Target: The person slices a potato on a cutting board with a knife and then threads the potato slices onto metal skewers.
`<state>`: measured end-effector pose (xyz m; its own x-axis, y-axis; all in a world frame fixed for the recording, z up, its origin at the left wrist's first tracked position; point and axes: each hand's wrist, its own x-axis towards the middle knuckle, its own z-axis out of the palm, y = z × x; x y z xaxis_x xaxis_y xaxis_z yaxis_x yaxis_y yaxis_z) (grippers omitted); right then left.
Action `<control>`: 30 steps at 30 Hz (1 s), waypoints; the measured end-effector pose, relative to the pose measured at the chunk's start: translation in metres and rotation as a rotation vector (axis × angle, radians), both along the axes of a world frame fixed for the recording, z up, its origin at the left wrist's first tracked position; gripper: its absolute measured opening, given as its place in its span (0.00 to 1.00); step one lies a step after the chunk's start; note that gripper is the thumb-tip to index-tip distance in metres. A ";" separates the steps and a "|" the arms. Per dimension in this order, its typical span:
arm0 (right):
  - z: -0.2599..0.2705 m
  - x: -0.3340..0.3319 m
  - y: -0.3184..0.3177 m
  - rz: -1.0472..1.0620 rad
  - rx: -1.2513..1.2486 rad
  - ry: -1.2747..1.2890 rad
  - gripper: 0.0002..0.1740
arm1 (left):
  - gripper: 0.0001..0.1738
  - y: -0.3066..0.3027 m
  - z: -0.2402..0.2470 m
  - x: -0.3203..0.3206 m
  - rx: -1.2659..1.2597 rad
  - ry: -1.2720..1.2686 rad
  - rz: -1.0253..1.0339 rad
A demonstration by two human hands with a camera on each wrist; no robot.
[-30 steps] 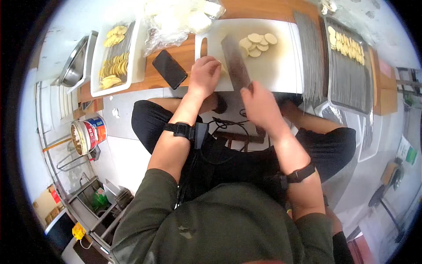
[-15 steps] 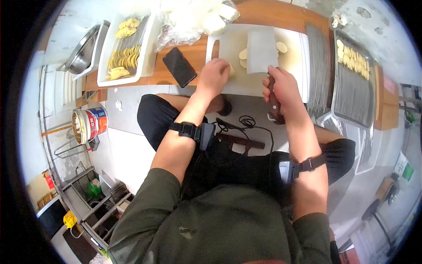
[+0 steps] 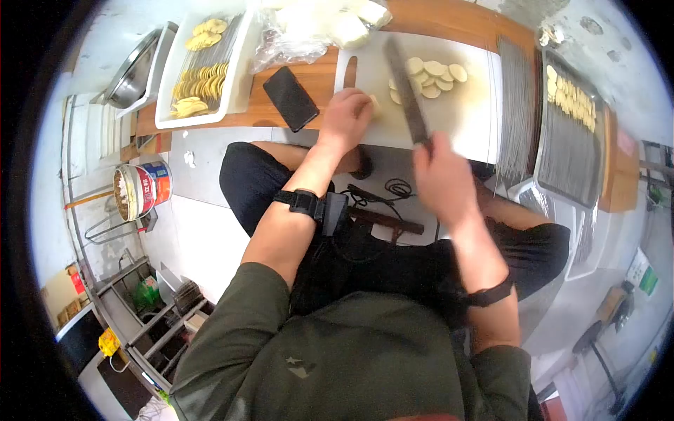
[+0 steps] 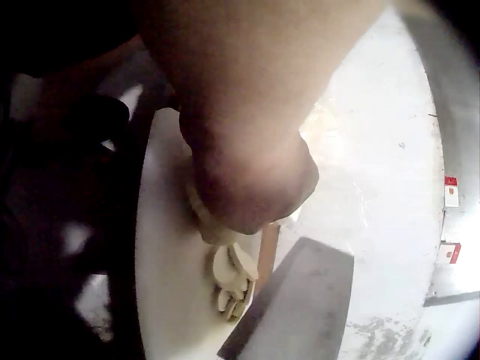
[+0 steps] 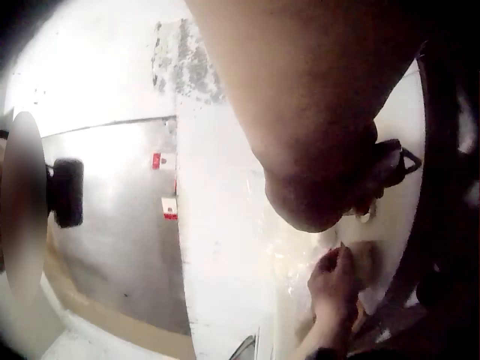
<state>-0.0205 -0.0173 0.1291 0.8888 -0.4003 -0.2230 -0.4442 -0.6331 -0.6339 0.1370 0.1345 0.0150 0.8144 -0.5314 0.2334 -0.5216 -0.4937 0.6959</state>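
My right hand grips the handle of a broad cleaver. Its blade is raised over the white cutting board, edge-on and a bit blurred in the head view. On the board's left part, my left hand has its fingers curled at a pale yellow potato piece, mostly hidden by the hand. Round potato slices lie in a loose cluster beyond the blade. From the left wrist, the flat of the cleaver blade shows beside several slices.
A black phone lies on the wooden table left of the board, below a clear plastic bag. Farther left, a white tub holds skewered slices. Thin skewers and a metal tray with more slices stand at right.
The cleaver showed its broad side half a second ago, covering slices; now it is turned edge-on and the slices show again. My left hand keeps its place by the potato.
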 end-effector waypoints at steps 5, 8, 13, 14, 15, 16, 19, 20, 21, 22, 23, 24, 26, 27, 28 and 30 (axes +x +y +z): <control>-0.013 -0.030 0.038 0.096 -0.141 0.010 0.12 | 0.08 0.000 -0.008 -0.002 -0.056 -0.067 -0.019; -0.015 -0.037 0.042 0.136 -0.158 0.008 0.11 | 0.08 -0.002 -0.008 -0.004 -0.055 -0.088 -0.005; -0.012 -0.037 0.038 0.154 -0.158 0.026 0.11 | 0.09 -0.003 -0.007 -0.006 -0.062 -0.069 0.005; -0.010 -0.038 0.039 0.160 -0.149 0.030 0.11 | 0.09 -0.003 -0.007 -0.006 -0.062 -0.067 0.002; -0.009 -0.039 0.039 0.158 -0.148 0.032 0.11 | 0.09 -0.002 -0.006 -0.006 -0.051 -0.057 0.004; -0.007 -0.038 0.040 0.160 -0.134 0.046 0.11 | 0.10 -0.002 -0.006 -0.005 -0.040 -0.049 0.007; -0.006 -0.037 0.039 0.164 -0.117 0.060 0.10 | 0.10 -0.002 -0.006 -0.005 -0.029 -0.062 0.003; -0.006 -0.037 0.040 0.167 -0.115 0.063 0.10 | 0.10 -0.002 -0.006 -0.005 -0.028 -0.061 -0.002; -0.006 -0.038 0.040 0.163 -0.115 0.064 0.10 | 0.10 -0.002 -0.007 -0.005 -0.030 -0.051 0.001; -0.006 -0.039 0.041 0.168 -0.129 0.050 0.10 | 0.10 -0.002 -0.007 -0.005 -0.032 -0.040 0.004; -0.006 -0.039 0.040 0.174 -0.144 0.033 0.10 | 0.10 -0.003 -0.008 -0.003 -0.035 -0.041 -0.001; -0.007 -0.039 0.039 0.171 -0.144 0.035 0.10 | 0.10 -0.003 -0.006 -0.004 -0.031 -0.042 0.004; -0.008 -0.039 0.038 0.195 -0.171 0.033 0.09 | 0.10 -0.002 -0.003 -0.008 -0.024 -0.038 0.007; -0.008 -0.039 0.038 0.193 -0.172 0.032 0.09 | 0.09 -0.003 -0.002 -0.007 -0.039 -0.026 0.003; -0.008 -0.038 0.039 0.190 -0.173 0.034 0.09 | 0.09 -0.003 -0.001 -0.007 -0.052 -0.014 0.001; -0.007 -0.038 0.040 0.189 -0.171 0.039 0.09 | 0.09 -0.002 0.000 -0.007 -0.054 -0.030 -0.010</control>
